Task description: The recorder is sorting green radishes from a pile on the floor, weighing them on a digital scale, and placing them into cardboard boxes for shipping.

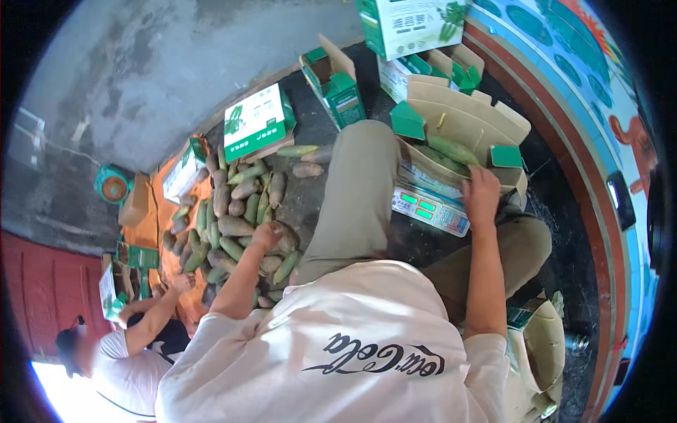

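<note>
My left hand [268, 236] reaches down into a pile of long green and brownish vegetables [229, 218] on the floor, fingers curled over a brownish one [285, 243]. My right hand [482, 196] grips the near rim of an open cardboard box [465, 123] that holds a few green vegetables [451, 149]. The box sits on a weighing scale [430, 209] with a lit green display, between my bent knees.
Green-and-white cartons [255, 121] stand behind the pile, with open ones [335, 81] further back. At the lower left another person in a white shirt [116, 366] reaches a hand [182, 283] into the pile. A small green scale [113, 185] stands at the left.
</note>
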{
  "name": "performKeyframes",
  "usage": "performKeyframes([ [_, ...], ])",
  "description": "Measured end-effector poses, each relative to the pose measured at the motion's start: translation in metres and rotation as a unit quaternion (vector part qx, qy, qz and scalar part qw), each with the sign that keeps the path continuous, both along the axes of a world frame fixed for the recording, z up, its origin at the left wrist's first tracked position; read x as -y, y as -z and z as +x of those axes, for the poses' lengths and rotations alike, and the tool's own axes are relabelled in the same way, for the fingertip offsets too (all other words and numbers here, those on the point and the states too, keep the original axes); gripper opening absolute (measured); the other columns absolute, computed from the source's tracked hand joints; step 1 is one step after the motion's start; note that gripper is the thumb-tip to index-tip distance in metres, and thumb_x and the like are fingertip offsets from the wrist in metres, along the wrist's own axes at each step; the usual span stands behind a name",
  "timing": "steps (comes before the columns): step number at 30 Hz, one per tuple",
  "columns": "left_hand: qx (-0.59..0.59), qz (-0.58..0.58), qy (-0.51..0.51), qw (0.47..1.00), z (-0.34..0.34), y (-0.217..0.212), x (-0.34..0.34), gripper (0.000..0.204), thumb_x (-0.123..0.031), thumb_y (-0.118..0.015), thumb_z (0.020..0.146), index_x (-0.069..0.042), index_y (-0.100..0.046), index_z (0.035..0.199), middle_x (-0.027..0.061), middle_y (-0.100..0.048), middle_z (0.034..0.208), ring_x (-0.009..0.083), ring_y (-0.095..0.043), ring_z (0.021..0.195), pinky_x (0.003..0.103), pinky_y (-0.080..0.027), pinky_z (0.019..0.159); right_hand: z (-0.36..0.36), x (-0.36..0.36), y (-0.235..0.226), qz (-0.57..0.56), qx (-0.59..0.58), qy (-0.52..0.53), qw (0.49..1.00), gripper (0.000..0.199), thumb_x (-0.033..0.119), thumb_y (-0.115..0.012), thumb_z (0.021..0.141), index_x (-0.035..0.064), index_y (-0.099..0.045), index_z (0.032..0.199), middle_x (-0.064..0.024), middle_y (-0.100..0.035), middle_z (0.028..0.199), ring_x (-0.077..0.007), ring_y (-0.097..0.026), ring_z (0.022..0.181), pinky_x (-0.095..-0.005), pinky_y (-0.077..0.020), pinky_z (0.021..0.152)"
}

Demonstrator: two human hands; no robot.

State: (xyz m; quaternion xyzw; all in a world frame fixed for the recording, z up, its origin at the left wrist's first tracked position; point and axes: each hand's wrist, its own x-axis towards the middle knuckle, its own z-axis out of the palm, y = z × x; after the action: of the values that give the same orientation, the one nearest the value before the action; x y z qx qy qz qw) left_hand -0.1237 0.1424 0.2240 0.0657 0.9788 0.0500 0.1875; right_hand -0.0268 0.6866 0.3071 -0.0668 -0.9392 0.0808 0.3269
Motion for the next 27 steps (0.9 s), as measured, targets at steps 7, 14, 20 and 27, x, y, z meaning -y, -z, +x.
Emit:
performKeyframes([
  [7, 0.246, -0.002, -0.153, 0.957, 0.064, 0.103, 0.067, 0.047, -0.043, -0.054, 0.080, -0.009, -0.059, 0.112, 0.0119, -0.053, 0.121, 0.0273, -0.048, 0.115, 0.036, -0.040, 0.094, 0.024, -0.017, -0.017, -0.019, -0.026, 0.034, 0.999, 0.029, 0.006, -0.062, 0.074, 0.0040, -0.057, 0.102, -0.0139, -0.059, 0.100, -0.0316, -0.055, 0.094, -0.0405, -0.0415, 0.082],
  [14, 0.228, 0.000, -0.028, 0.973, 0.108, 0.242, 0.142, 0.056, -0.038, -0.062, 0.075, -0.008, -0.052, 0.120, 0.0149, -0.050, 0.125, 0.0305, -0.048, 0.114, 0.038, -0.039, 0.096, 0.079, -0.070, -0.045, -0.045, 0.136, 0.153, 0.978, 0.022, 0.014, -0.059, 0.079, 0.0028, -0.059, 0.098, -0.0158, -0.060, 0.094, -0.0333, -0.057, 0.091, -0.0385, -0.0452, 0.077],
  [20, 0.268, 0.046, -0.174, 0.946, 0.119, 0.211, 0.088, 0.069, -0.034, -0.067, 0.069, -0.007, -0.043, 0.127, 0.0201, -0.048, 0.124, 0.0324, -0.048, 0.114, 0.038, -0.041, 0.094, 0.150, -0.087, -0.062, -0.095, 0.313, 0.341, 0.881, 0.028, 0.025, -0.059, 0.080, 0.0030, -0.062, 0.098, -0.0199, -0.061, 0.096, -0.0358, -0.058, 0.092, -0.0410, -0.0456, 0.078],
  [27, 0.362, 0.077, -0.038, 0.928, 0.086, 0.253, 0.054, 0.066, -0.036, -0.063, 0.073, -0.004, -0.040, 0.127, 0.0212, -0.042, 0.130, 0.0338, -0.044, 0.118, 0.037, -0.038, 0.098, 0.177, -0.073, -0.062, -0.072, 0.299, 0.362, 0.880, 0.027, 0.030, -0.057, 0.082, 0.0064, -0.062, 0.095, -0.0154, -0.060, 0.095, -0.0350, -0.055, 0.092, -0.0424, -0.0446, 0.078],
])
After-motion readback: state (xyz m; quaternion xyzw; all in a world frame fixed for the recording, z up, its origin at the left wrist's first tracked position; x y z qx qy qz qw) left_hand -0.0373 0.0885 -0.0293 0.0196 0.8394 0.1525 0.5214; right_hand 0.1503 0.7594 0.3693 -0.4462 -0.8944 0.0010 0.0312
